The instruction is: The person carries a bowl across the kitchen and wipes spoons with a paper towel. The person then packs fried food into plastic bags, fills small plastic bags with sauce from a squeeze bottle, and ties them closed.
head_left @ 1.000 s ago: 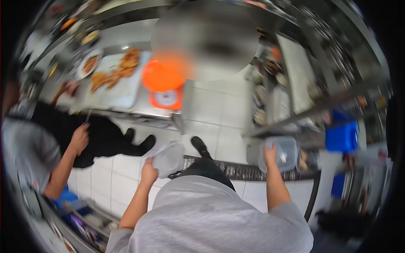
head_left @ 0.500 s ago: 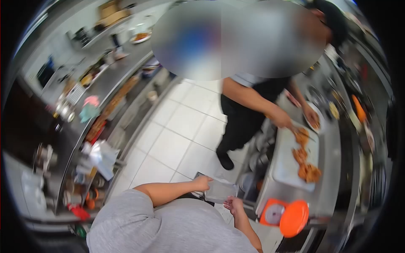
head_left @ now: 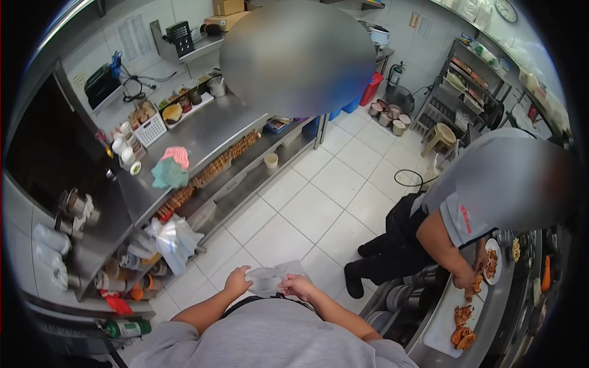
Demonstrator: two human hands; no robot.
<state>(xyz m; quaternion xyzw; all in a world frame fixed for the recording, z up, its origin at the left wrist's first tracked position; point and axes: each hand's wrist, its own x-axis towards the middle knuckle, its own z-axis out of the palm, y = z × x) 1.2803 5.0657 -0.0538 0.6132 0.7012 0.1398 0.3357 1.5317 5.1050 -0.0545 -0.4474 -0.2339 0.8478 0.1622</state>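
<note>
A clear plastic bag (head_left: 268, 279) is stretched between my two hands in front of my waist. My left hand (head_left: 238, 281) has the bag's left edge between thumb and fingers. On the other side, my right hand (head_left: 299, 287) pinches the bag near its right end. The bag looks flat, with nothing visible inside.
At right, a co-worker's hand (head_left: 464, 278) handles cooked meat on a white cutting board (head_left: 446, 325), beside a white plate (head_left: 496, 276) of food. At left runs a steel counter (head_left: 211, 132) with pink and green cloths (head_left: 172, 168); white plastic bags (head_left: 173, 240) hang below.
My view has turned left toward the steel counter. Both hands still have the clear bag; my right hand now grips it with palm turned inward. The co-worker appears further right.
</note>
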